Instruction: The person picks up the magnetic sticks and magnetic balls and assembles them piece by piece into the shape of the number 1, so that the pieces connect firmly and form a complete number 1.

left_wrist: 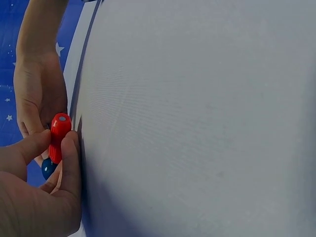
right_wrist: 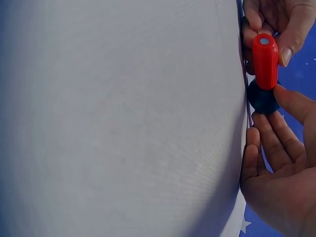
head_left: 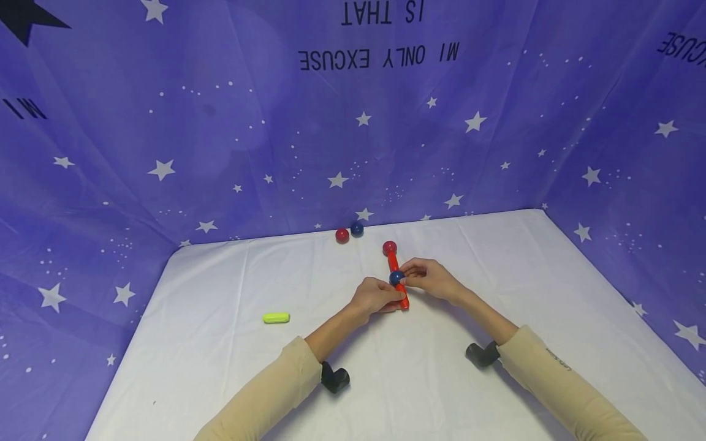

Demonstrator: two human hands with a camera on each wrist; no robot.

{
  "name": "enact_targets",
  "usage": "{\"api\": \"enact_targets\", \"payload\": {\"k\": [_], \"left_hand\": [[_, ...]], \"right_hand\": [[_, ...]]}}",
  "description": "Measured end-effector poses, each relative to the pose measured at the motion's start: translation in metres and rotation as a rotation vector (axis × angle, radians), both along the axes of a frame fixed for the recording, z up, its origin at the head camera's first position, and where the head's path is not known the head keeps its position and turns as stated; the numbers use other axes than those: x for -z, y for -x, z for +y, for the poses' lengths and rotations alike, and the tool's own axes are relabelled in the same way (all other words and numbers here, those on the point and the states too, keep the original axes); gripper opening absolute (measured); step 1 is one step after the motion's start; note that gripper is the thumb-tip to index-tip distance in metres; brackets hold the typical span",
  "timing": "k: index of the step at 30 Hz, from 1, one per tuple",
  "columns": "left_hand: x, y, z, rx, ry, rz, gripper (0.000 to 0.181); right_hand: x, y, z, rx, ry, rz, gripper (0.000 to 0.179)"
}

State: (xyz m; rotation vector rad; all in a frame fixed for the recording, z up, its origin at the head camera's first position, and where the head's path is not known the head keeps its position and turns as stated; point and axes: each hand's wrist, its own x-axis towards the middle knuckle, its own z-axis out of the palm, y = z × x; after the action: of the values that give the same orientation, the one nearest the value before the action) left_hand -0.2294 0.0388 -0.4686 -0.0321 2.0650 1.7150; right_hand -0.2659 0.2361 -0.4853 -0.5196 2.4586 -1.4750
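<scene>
My left hand [head_left: 376, 296] pinches a red ribbed rod [head_left: 404, 299] between thumb and fingers. A small grey disc shows in the rod's free end [right_wrist: 264, 41] in the right wrist view. Its other end meets a blue ball [head_left: 396, 277], which my right hand [head_left: 432, 279] holds with thumb and fingertips. Beyond the ball a second red rod [head_left: 393, 261] runs on in nearly the same line, capped by a red ball [head_left: 390, 247]. Both wrist views show the near rod [left_wrist: 60, 139] against the blue ball [left_wrist: 48, 169]; the far rod and red ball are hidden there.
A loose red ball [head_left: 342, 236] and a dark blue ball [head_left: 356, 229] lie at the table's back edge. One yellow-green rod [head_left: 276, 318] lies left of my hands. The white cloth [head_left: 187, 367] ends at a purple starred curtain [head_left: 309, 135].
</scene>
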Motion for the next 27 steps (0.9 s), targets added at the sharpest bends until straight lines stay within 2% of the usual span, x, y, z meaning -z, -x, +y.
{"api": "enact_targets", "payload": {"k": [13, 19, 23, 27], "left_hand": [[0.003, -0.003, -0.002, 0.019, 0.019, 0.015, 0.015], [0.005, -0.007, -0.002, 0.024, 0.024, 0.048, 0.014], [0.005, -0.009, -0.005, 0.023, 0.06, 0.094, 0.015], [0.001, -0.009, -0.015, 0.061, 0.122, 0.206, 0.022]], "right_hand": [[-0.002, -0.001, 0.0, -0.008, -0.009, 0.008, 0.024], [-0.001, -0.001, 0.0, 0.0, -0.011, -0.007, 0.023], [-0.002, -0.002, 0.0, 0.008, -0.017, -0.014, 0.023], [-0.001, -0.001, 0.001, -0.004, -0.005, -0.004, 0.023]]}}
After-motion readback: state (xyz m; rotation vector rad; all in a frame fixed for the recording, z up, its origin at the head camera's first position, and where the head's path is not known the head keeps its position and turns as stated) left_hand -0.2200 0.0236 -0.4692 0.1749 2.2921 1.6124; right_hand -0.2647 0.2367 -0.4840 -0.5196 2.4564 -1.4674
